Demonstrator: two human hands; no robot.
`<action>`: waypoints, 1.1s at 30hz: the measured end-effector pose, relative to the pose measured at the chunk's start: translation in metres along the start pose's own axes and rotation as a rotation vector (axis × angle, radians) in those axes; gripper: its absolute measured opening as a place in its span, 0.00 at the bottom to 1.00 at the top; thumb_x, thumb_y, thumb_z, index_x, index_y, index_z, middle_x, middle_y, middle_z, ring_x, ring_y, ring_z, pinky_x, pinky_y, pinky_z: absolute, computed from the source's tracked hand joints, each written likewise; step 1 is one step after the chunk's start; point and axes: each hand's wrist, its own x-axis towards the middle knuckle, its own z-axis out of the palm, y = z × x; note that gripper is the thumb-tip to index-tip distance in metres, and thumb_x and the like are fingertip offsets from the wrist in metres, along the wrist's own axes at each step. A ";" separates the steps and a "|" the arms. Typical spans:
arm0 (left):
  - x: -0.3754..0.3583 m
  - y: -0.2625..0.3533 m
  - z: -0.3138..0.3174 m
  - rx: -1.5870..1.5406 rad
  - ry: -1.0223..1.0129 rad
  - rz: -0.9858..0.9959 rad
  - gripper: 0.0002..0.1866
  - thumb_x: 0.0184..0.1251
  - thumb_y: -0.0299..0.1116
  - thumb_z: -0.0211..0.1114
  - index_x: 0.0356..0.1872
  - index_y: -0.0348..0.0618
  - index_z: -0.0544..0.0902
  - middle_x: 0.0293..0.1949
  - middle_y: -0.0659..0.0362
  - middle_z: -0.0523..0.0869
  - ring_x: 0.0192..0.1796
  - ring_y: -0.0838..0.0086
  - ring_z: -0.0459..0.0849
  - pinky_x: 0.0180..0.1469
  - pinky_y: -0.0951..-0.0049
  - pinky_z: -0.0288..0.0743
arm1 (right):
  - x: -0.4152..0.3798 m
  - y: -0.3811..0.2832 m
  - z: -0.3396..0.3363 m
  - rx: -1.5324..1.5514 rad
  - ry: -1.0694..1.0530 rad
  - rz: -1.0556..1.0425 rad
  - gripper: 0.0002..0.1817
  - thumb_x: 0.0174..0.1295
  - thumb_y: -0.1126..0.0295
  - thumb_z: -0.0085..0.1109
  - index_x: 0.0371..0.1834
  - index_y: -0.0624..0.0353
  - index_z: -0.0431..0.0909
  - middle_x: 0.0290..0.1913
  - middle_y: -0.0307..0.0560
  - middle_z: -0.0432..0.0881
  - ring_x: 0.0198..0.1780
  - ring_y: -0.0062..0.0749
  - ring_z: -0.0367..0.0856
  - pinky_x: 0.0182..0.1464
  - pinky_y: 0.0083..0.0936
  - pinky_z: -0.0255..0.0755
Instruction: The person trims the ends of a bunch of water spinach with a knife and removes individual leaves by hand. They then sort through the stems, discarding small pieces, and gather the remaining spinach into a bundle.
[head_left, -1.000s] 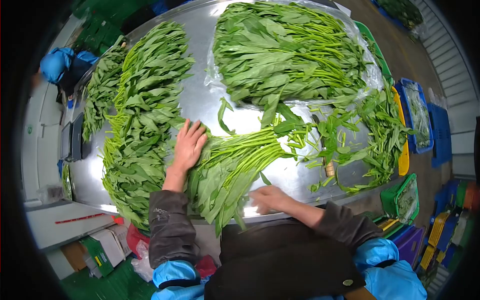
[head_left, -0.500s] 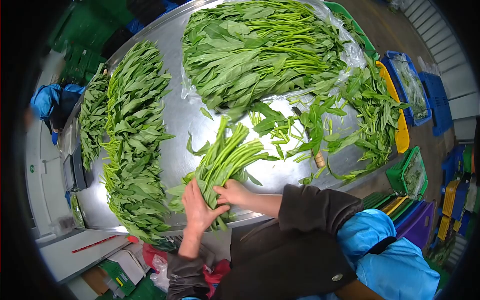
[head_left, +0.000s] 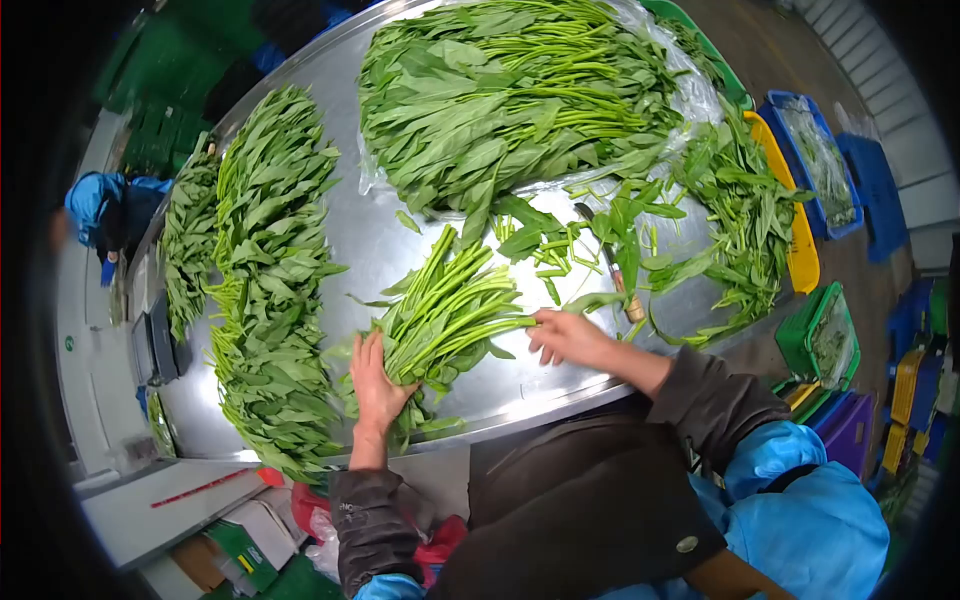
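Observation:
A bunch of long-stemmed leafy greens point(head_left: 445, 310) lies near the table's front edge, stems fanned toward the back and right. My left hand point(head_left: 378, 385) is wrapped round its leafy lower end. At the bunch's right side, my right hand point(head_left: 572, 340) has its fingers closed at the tip of a protruding stem. A knife with a dark curved blade and wooden handle point(head_left: 634, 308) rests behind my right hand, partly under leaves. Cut stem pieces point(head_left: 560, 255) are scattered beside it.
A big pile of greens point(head_left: 520, 110) on plastic film covers the back of the metal table point(head_left: 345, 190). Bunches stand in a long row point(head_left: 275, 270) at left. Loose trimmings point(head_left: 745, 220) lie by a yellow crate point(head_left: 803, 250) at right. A person in blue point(head_left: 95, 205) stands far left.
My right hand has moved right, from the base of the bunch to the stem tips. The stems are spread a little more to the right, and my left hand has shifted slightly left.

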 end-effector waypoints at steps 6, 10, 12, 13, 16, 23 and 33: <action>-0.002 0.010 -0.041 0.004 0.103 0.047 0.31 0.41 0.23 0.73 0.53 0.38 0.77 0.48 0.48 0.82 0.51 0.53 0.81 0.49 0.64 0.76 | -0.018 -0.024 -0.037 -0.073 0.254 -0.105 0.18 0.69 0.62 0.51 0.53 0.64 0.74 0.33 0.47 0.84 0.24 0.23 0.83 0.21 0.20 0.73; -0.001 0.078 -0.118 0.098 0.398 0.166 0.30 0.40 0.18 0.69 0.53 0.37 0.78 0.49 0.48 0.82 0.49 0.52 0.82 0.51 0.62 0.77 | -0.032 -0.011 -0.044 -0.145 0.283 -0.138 0.14 0.68 0.68 0.46 0.51 0.62 0.75 0.31 0.47 0.85 0.22 0.25 0.83 0.26 0.19 0.75; -0.005 0.058 -0.096 0.065 0.296 0.197 0.32 0.39 0.15 0.65 0.54 0.38 0.77 0.51 0.48 0.81 0.50 0.52 0.81 0.52 0.63 0.76 | -0.033 -0.002 -0.047 -0.221 0.293 -0.106 0.13 0.66 0.73 0.45 0.50 0.61 0.76 0.29 0.44 0.85 0.21 0.26 0.83 0.46 0.23 0.56; -0.006 0.048 -0.080 0.101 0.158 0.122 0.34 0.37 0.11 0.61 0.55 0.38 0.77 0.52 0.47 0.80 0.51 0.51 0.81 0.52 0.61 0.76 | -0.033 0.003 -0.049 -0.211 0.294 -0.096 0.14 0.65 0.75 0.45 0.50 0.60 0.76 0.27 0.41 0.84 0.20 0.25 0.83 0.61 0.26 0.36; 0.008 0.032 -0.068 0.328 -0.095 0.055 0.36 0.36 0.11 0.61 0.56 0.40 0.76 0.50 0.49 0.80 0.49 0.50 0.81 0.48 0.59 0.77 | -0.043 -0.001 -0.054 -0.358 0.298 -0.014 0.13 0.62 0.74 0.48 0.48 0.59 0.77 0.28 0.44 0.85 0.22 0.31 0.84 0.55 0.34 0.57; 0.008 0.052 -0.081 0.228 -0.098 0.141 0.37 0.34 0.13 0.64 0.56 0.39 0.74 0.51 0.49 0.79 0.49 0.51 0.80 0.48 0.61 0.76 | -0.040 -0.032 -0.059 -0.665 0.552 -0.242 0.15 0.62 0.69 0.54 0.52 0.57 0.76 0.25 0.49 0.83 0.29 0.40 0.82 0.34 0.36 0.75; -0.004 0.076 -0.123 0.384 0.183 0.357 0.31 0.43 0.17 0.60 0.56 0.38 0.76 0.49 0.48 0.81 0.50 0.53 0.80 0.49 0.60 0.74 | -0.027 -0.102 -0.065 -0.488 0.208 -0.571 0.28 0.61 0.49 0.58 0.57 0.56 0.75 0.55 0.56 0.76 0.60 0.42 0.73 0.59 0.37 0.67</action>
